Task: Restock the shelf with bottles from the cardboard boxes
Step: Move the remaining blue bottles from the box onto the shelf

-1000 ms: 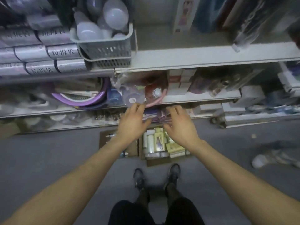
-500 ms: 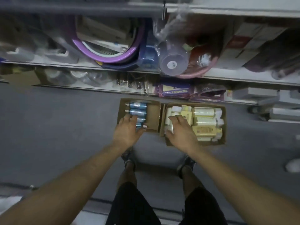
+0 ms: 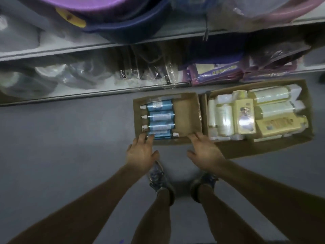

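I see my left hand (image 3: 142, 153) spread, fingertips touching the nearest blue bottle (image 3: 161, 133) in the small cardboard box (image 3: 186, 113) at 12 o'clock; my right hand (image 3: 205, 153), spread too, touches its 6 o'clock edge.

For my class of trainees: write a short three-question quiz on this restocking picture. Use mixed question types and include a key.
1. How many blue bottles lie in the smaller cardboard box?
2. True or false: the left hand holds a blue bottle in the air above the box.
3. Where does the larger cardboard box stand?
A) on the floor, beside the smaller box
B) on the bottom shelf
C) on top of the smaller box

Key: 1 four; 2 false, every blue bottle lies in the box and the fingertips are only at the nearest one; 3 A.
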